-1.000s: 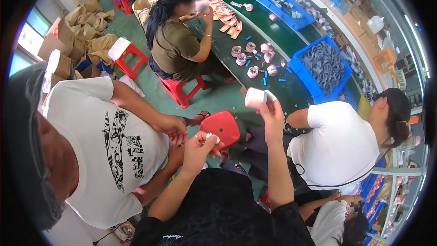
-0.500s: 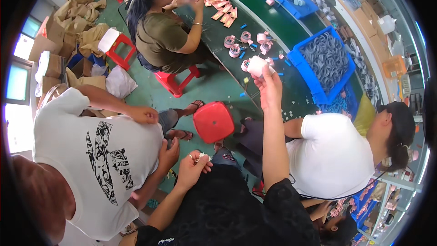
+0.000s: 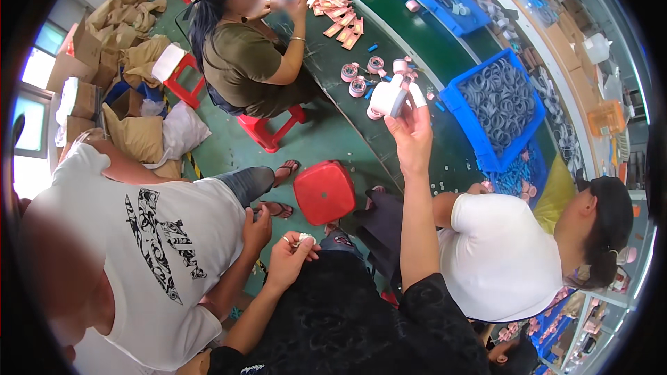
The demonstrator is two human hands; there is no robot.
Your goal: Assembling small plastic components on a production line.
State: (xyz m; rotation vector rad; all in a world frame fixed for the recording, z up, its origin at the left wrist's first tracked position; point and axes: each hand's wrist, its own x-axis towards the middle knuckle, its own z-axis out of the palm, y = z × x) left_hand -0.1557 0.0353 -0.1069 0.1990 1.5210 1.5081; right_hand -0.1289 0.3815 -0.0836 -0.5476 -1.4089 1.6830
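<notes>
My right hand (image 3: 411, 137) is raised over the workbench, its fingers and thumb closed round a pale pink round casing (image 3: 384, 96) with a grey rim. Something white covers one of its fingertips. Lower down, near my lap, my left hand (image 3: 292, 262) pinches a small crumpled white piece (image 3: 306, 237), whose kind I cannot make out. Beyond the raised casing, several pink round units with dark insides (image 3: 357, 87) lie on the dark green bench (image 3: 333, 101), among small blue pieces (image 3: 372, 47).
A blue crate (image 3: 467, 128) of grey rings stands on the bench at the right. Flat pink pieces (image 3: 335, 1) lie in a heap farther off. A red stool (image 3: 324, 193) stands ahead of me. People in white shirts flank me; another person (image 3: 243, 55) sits at the bench.
My right hand has turned the pink casing, so its grey rim now shows. My left hand stays nearly where it was. The person at the left has drawn one arm back.
</notes>
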